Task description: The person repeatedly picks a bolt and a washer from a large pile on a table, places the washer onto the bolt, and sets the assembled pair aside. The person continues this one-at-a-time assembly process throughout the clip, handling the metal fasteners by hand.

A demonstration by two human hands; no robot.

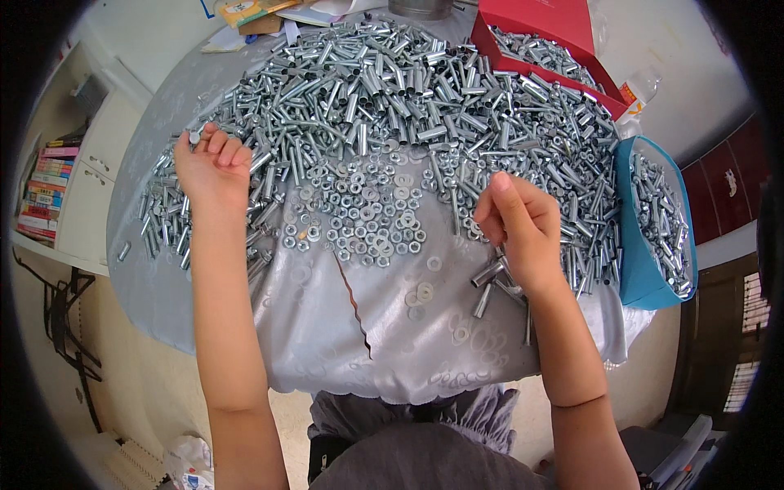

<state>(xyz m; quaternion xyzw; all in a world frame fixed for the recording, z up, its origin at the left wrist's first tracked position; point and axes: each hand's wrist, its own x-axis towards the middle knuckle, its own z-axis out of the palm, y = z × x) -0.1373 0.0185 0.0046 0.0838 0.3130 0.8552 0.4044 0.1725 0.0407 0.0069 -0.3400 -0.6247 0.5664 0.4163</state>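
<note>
A round table under a grey cloth (327,327) carries a big heap of silver metal sleeves and bolts (392,82). In front of the heap lies a patch of nuts and washers (367,212). My left hand (214,163) rests on the heap's left edge with its fingers curled around a small metal piece. My right hand (518,224) hovers over the heap's right side, its fingers closed on a few metal sleeves (490,273) that stick out under the palm.
A red box (543,37) with metal parts stands at the back right. A blue tub (653,220) full of parts stands at the table's right edge, a plastic bottle (637,94) behind it. Books (45,192) fill a shelf on the left. The cloth has a tear (351,298).
</note>
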